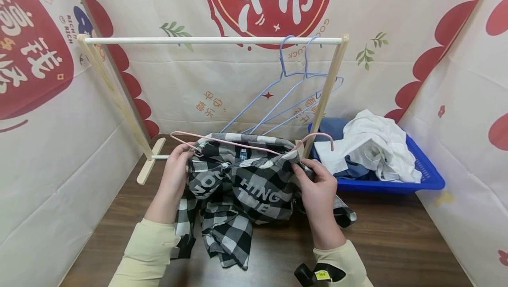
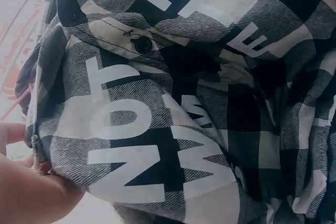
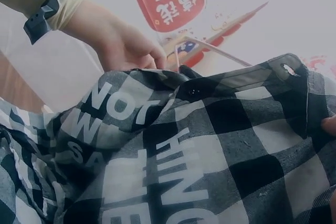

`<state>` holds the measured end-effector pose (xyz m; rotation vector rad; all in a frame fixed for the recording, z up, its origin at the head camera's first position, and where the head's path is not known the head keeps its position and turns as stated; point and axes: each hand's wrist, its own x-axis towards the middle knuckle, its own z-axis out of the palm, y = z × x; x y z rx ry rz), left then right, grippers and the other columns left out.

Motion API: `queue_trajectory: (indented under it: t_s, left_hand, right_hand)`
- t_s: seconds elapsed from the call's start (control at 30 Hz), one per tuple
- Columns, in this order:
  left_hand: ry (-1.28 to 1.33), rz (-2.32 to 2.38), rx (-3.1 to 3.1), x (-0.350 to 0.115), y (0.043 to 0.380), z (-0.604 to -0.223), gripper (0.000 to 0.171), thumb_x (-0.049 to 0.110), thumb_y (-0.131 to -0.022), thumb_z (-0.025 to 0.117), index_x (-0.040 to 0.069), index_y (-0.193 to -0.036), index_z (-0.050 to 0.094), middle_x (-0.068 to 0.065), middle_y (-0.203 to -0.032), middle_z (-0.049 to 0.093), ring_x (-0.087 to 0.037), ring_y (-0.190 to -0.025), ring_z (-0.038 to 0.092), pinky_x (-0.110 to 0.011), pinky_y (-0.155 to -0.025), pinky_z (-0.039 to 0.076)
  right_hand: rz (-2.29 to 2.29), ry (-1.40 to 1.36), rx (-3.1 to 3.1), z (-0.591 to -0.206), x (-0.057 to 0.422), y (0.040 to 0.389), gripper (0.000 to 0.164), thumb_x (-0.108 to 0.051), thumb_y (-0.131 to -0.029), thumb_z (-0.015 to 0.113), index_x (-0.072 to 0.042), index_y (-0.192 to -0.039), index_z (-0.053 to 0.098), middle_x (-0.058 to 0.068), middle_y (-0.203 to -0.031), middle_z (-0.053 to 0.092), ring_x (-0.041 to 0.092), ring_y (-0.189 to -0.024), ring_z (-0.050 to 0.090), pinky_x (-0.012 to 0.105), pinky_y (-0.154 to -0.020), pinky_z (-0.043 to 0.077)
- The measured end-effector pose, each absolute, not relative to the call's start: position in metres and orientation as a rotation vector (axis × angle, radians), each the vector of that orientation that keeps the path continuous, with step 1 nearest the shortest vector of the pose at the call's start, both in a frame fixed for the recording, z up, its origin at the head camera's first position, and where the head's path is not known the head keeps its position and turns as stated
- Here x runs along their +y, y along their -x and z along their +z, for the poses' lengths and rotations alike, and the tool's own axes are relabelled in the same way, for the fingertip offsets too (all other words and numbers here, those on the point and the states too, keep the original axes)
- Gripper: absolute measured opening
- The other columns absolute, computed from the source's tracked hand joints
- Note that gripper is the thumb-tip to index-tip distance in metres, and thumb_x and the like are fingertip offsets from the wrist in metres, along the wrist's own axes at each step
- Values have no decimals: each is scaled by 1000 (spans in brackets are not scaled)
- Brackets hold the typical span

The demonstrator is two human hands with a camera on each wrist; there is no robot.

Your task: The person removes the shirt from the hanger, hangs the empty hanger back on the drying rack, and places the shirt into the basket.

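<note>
A black-and-white checked shirt (image 1: 262,181) with pale printed letters hangs between my hands, its lower part spread over the table. My left hand (image 1: 177,166) pinches the shirt's edge on the left, by one end of a pink hanger (image 1: 222,139). On the opposite side, my right hand (image 1: 319,185) grips the fabric near the collar, below the hanger's hook. The hanger lies across the collar opening, tilted, hook pointing right. A dark button (image 2: 142,44) shows on the placket in the left wrist view. Cloth hides how far the hanger reaches inside.
Behind the shirt stands a wooden rack with a white rail (image 1: 210,40). Several blue hangers (image 1: 282,64) hang at its right end. A blue basket (image 1: 430,177) holding white and blue clothes is at the right on the brown table (image 1: 397,234). Printed cloth walls enclose the space.
</note>
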<state>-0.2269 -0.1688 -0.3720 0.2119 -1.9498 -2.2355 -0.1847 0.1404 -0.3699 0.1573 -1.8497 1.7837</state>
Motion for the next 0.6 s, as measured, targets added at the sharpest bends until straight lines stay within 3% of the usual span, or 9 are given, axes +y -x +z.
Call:
queue_trajectory:
  t_s: [0.17, 0.4, 0.5, 0.6]
  left_hand:
    - [-183, -2158, -2083, -167, 224, -376, 28, -2, -97, 44, -3, -124, 49, -14, -123, 54, -18, -113, 48, -35, -98, 31]
    - [-61, -1964, -2312, -170, 215, -383, 38, 2, -96, 56, -2, -132, 45, -24, -132, 54, -32, -122, 53, -38, -97, 41]
    - [-70, -1948, -2287, -173, 211, -384, 49, 0, -94, 61, 0, -138, 39, -24, -133, 53, -35, -122, 53, -29, -92, 46]
    - [-134, -1950, -2217, -178, 206, -382, 66, 0, -91, 65, 7, -146, 29, -19, -134, 52, -31, -119, 55, -20, -85, 48]
  right_hand:
    - [1826, -168, -1834, -369, 135, 186, 13, -3, -86, 74, 1, -98, 74, 4, -93, 69, 16, -81, 58, 21, -65, 50]
    - [1816, -186, -1905, -371, 129, 188, 13, -5, -85, 75, -2, -98, 74, 1, -94, 70, 14, -79, 60, 20, -64, 50]
    - [1820, -186, -1963, -373, 127, 188, 15, -6, -85, 76, -4, -100, 75, 1, -97, 71, 13, -86, 62, 21, -68, 51]
    - [1832, -203, -2005, -374, 126, 189, 16, -7, -85, 76, -6, -101, 75, 3, -100, 71, 14, -93, 62, 22, -74, 52]
